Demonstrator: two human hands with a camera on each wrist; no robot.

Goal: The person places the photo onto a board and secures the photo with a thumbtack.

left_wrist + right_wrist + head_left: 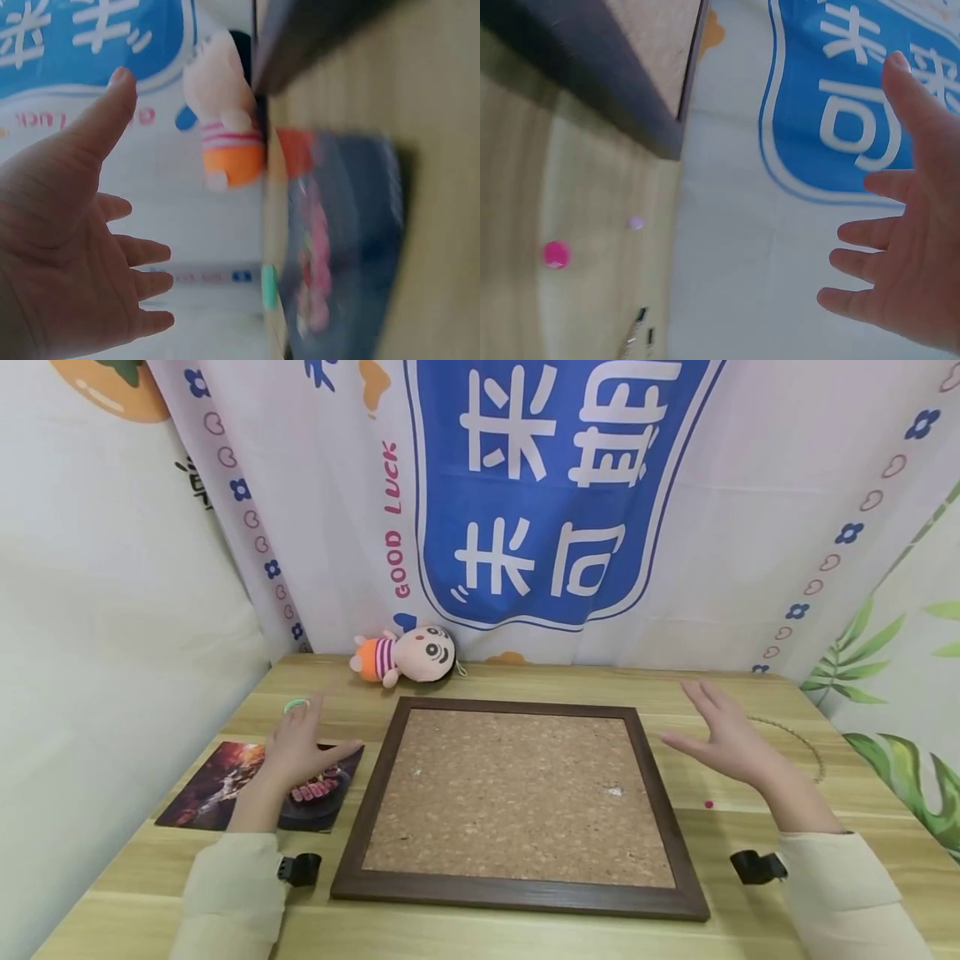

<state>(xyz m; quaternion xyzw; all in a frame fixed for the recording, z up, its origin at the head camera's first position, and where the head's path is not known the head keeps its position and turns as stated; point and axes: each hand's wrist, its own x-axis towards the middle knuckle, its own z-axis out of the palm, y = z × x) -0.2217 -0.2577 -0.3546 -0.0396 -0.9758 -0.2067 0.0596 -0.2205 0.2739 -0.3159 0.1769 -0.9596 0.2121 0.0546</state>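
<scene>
A cork board point(517, 793) in a dark brown frame lies between the two hands. My left hand point(292, 752) is held over the printed pictures point(315, 802) left of the board, thumb spread from the fingers, holding nothing. Its palm and extended fingers point(146, 281) show in the left wrist view. To the right of the board, my right hand point(731, 743) hovers with thumb and fingers apart and nothing in it; the right wrist view shows the same empty hand point(922, 247). A small pink object point(708, 804) lies below it on the table.
A doll point(408, 656) in a striped top lies behind the board against the printed curtain point(345, 527). A green ring point(296, 703) sits beyond the left hand. A thin cord or chain point(806, 743) curves on the table at the right. A small purple object point(635, 223) is near the frame.
</scene>
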